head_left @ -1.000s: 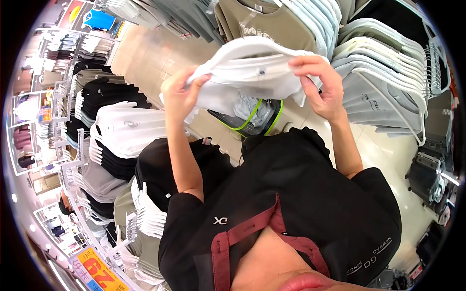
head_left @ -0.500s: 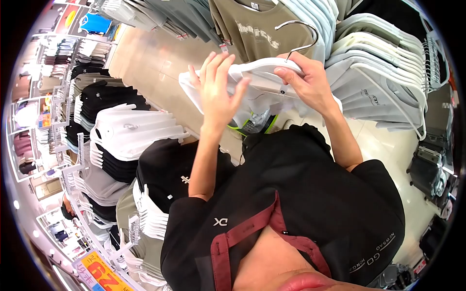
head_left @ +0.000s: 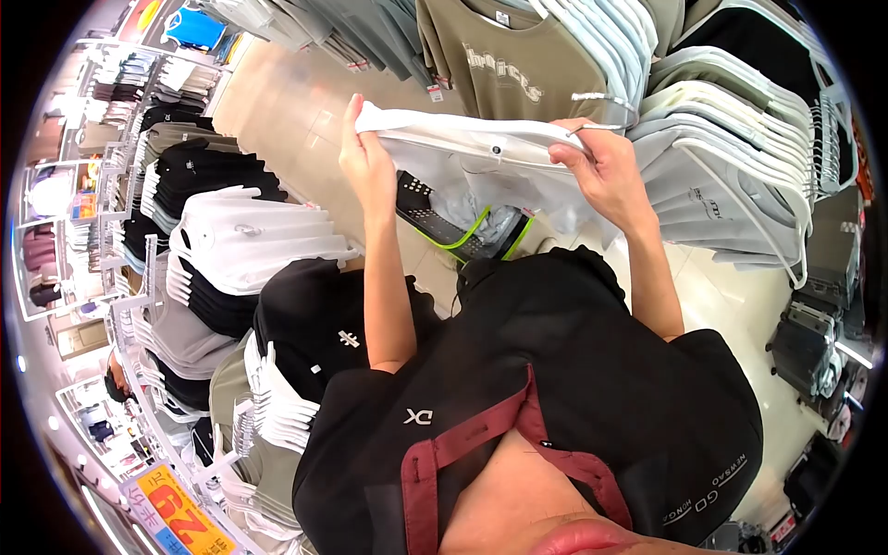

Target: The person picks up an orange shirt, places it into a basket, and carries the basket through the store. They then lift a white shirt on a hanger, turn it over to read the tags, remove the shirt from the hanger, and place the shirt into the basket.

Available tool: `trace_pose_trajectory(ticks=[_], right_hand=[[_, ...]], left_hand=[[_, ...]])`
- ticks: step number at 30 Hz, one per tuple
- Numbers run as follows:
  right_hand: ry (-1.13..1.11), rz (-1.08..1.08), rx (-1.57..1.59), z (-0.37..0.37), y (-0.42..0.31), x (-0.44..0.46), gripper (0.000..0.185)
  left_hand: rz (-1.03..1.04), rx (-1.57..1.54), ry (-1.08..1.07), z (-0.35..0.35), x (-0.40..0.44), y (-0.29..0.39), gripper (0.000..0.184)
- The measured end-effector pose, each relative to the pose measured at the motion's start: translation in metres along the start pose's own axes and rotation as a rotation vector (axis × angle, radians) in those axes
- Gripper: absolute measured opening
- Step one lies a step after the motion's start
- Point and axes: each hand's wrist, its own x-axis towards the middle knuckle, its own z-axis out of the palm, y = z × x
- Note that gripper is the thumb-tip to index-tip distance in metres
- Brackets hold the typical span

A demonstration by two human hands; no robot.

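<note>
A white shirt [head_left: 462, 153] on a white hanger [head_left: 462, 123] is stretched between my two hands. My left hand [head_left: 368, 162] is at the shirt's left end, its fingers pressed around the white edge. At the other end my right hand [head_left: 606, 171] is closed on the hanger near its metal hook [head_left: 601, 111], which points to the right. A small dark dot shows on the shirt near the neckline. Below the shirt, a black basket with green edges [head_left: 444, 227] stands on the floor with pale cloth in it.
Brown shirts [head_left: 490, 55] hang at the top, and grey shirts [head_left: 712, 194] on white hangers at the right. Racks with white shirts [head_left: 250, 236] and black shirts [head_left: 305, 301] line the left. A price sign [head_left: 176, 513] is at lower left.
My left hand, first at the shirt, was off it with fingers spread half a second ago and is now back at its left end. My right hand has moved onto the hanger near the hook.
</note>
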Motion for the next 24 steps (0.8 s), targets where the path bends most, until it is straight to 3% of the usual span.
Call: trace_pose_trajectory(ticks=[1,3,7,11,13,16,17,20,21,22,24], right_hand=[[-0.003,0.0,0.002,-0.002,0.005,0.0,0.021],[-0.053,-0.209,-0.216,-0.005,0.013,0.001,0.02],[-0.124,-0.055,-0.054,-0.005,0.008,-0.003,0.017],[-0.148,-0.173,-0.135,-0.01,0.008,-0.003,0.011],[-0.192,-0.155,-0.11,-0.015,0.013,-0.005,0.01],[-0.159,-0.236,-0.151,-0.014,0.02,-0.006,0.01],[-0.121,-0.321,-0.162,-0.012,0.021,-0.007,0.011],[-0.147,-0.242,-0.175,-0.008,0.018,-0.011,0.013],[-0.143,-0.243,-0.174,-0.008,0.02,-0.012,0.013],[-0.111,-0.215,-0.056,-0.008,0.022,-0.013,0.015],[-0.044,-0.111,0.224,-0.006,0.024,-0.017,0.014]], left_hand=[[-0.001,0.002,0.002,-0.004,0.002,-0.004,0.035],[-0.087,-0.193,-0.068,-0.015,0.01,-0.022,0.033],[-0.204,-0.418,0.006,-0.026,0.019,-0.024,0.025],[-0.216,-0.345,0.008,-0.046,0.028,-0.029,0.024],[-0.377,-0.451,-0.185,-0.056,0.033,-0.035,0.021],[-0.417,-0.485,-0.186,-0.055,0.026,-0.035,0.021],[-0.419,-0.484,-0.196,-0.053,0.025,-0.033,0.021],[-0.396,-0.366,-0.135,-0.05,0.027,-0.037,0.02],[-0.283,-0.245,-0.138,-0.051,0.03,-0.055,0.02],[-0.168,-0.126,-0.141,-0.052,0.033,-0.06,0.02],[-0.265,-0.293,-0.08,-0.06,0.04,-0.07,0.019]])
